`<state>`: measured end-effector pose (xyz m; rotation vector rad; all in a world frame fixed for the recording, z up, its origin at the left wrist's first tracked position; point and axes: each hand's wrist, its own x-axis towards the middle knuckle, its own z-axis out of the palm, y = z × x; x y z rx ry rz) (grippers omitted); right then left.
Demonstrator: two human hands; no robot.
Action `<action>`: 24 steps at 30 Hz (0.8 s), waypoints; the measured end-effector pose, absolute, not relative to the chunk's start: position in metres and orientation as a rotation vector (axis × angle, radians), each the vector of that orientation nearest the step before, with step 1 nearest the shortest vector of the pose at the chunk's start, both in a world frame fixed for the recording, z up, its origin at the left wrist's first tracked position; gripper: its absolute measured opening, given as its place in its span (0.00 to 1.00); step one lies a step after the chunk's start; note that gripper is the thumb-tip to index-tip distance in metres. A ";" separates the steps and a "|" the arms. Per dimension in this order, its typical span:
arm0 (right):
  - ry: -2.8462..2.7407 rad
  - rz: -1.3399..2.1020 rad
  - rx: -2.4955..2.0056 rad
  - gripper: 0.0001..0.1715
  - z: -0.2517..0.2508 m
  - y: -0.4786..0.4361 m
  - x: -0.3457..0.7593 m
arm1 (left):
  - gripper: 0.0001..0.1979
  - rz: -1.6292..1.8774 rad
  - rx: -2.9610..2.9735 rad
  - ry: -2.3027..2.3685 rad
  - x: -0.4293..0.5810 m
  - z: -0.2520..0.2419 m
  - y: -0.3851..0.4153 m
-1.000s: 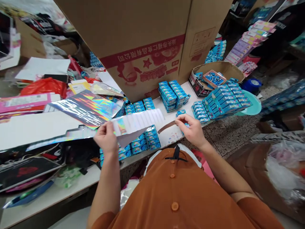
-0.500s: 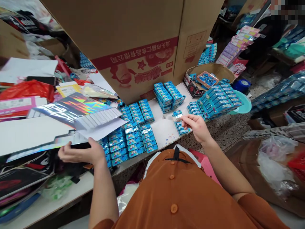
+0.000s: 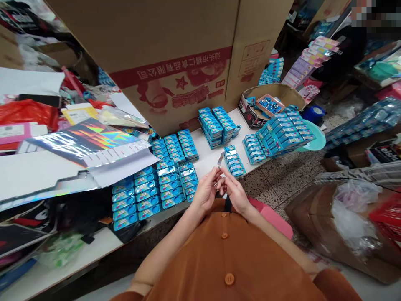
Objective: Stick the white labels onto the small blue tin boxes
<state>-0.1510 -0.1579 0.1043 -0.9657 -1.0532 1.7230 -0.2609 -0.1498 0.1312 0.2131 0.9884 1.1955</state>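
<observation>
My left hand and my right hand meet just in front of the white table's edge. Their fingertips pinch the lower end of a thin silver foil strip, which points up towards the table. Small blue boxes stand in a short double row just beyond my right hand. A larger block of the same boxes lies beyond my left hand. A holographic foil sheet with a white card flap rests further left, untouched.
A large printed cardboard carton stands at the table's back. Further blue box stacks and an open box holding a tray sit to the right. Bags and papers crowd the left; a plastic-filled sack sits on the speckled floor.
My left hand has come from under the foil sheet at the left to the centre, joining my right hand on the strip. The sheet lies still, and the view has shifted slightly.
</observation>
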 end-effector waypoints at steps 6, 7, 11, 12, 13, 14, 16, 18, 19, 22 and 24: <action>-1.035 1.768 -0.981 0.30 0.090 -0.163 -0.144 | 0.18 1.082 0.066 0.977 -0.258 0.132 -0.147; -1.026 1.774 -0.976 0.29 0.089 -0.162 -0.143 | 0.18 1.057 0.049 0.983 -0.257 0.131 -0.146; -1.065 1.749 -0.996 0.29 0.084 -0.158 -0.137 | 0.17 0.988 -0.033 0.991 -0.253 0.125 -0.136; -1.100 1.737 -1.014 0.28 0.083 -0.156 -0.135 | 0.17 0.980 -0.043 0.996 -0.252 0.122 -0.133; -1.143 1.726 -1.031 0.28 0.082 -0.153 -0.132 | 0.17 0.971 -0.046 1.005 -0.250 0.119 -0.130; -1.193 1.716 -1.046 0.29 0.081 -0.151 -0.129 | 0.17 0.968 -0.041 1.019 -0.247 0.114 -0.127; -1.310 1.689 -1.077 0.29 0.078 -0.146 -0.121 | 0.17 0.993 0.004 1.075 -0.242 0.104 -0.120; -1.405 1.650 -1.114 0.30 0.074 -0.141 -0.112 | 0.17 1.038 0.102 1.190 -0.237 0.094 -0.112; -1.413 1.634 -1.139 0.30 0.072 -0.137 -0.107 | 0.16 1.059 0.168 1.268 -0.236 0.089 -0.109; -1.268 1.635 -1.254 0.26 0.060 -0.125 -0.089 | 0.13 1.083 0.434 1.513 -0.239 0.081 -0.097; -1.135 1.663 -1.338 0.22 0.051 -0.112 -0.079 | 0.10 1.054 0.666 1.619 -0.246 0.082 -0.088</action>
